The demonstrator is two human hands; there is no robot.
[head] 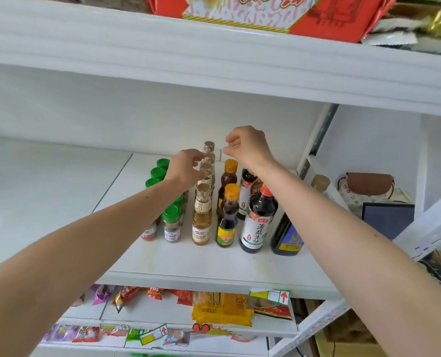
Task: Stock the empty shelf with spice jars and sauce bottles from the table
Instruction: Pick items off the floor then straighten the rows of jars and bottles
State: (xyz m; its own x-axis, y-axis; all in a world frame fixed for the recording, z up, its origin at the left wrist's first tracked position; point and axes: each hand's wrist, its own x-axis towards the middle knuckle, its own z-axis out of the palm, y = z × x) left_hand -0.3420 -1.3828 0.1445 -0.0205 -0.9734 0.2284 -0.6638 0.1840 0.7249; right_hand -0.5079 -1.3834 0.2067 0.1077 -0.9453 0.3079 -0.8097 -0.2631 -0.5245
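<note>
On the white shelf (214, 264) stand rows of goods. Green-capped spice jars (171, 222) form the left row. Beside them runs a row of pale vinegar bottles (202, 217) with gold caps. Orange-capped sesame oil bottles (227, 217) and dark soy sauce bottles (259, 220) follow to the right. My left hand (186, 167) reaches over the vinegar row, its fingertips curled round the top of a middle bottle there. My right hand (247, 146) hovers above the back of the rows, fingers loosely curled, holding nothing. The table is out of view.
A dark bottle with a blue label (287, 235) stands at the right end, partly behind my right arm. A brown pouch (369, 182) and a dark box (388, 219) lie in the bay to the right. Snack packets (222, 309) fill the shelf below; a red box (265, 11) sits above.
</note>
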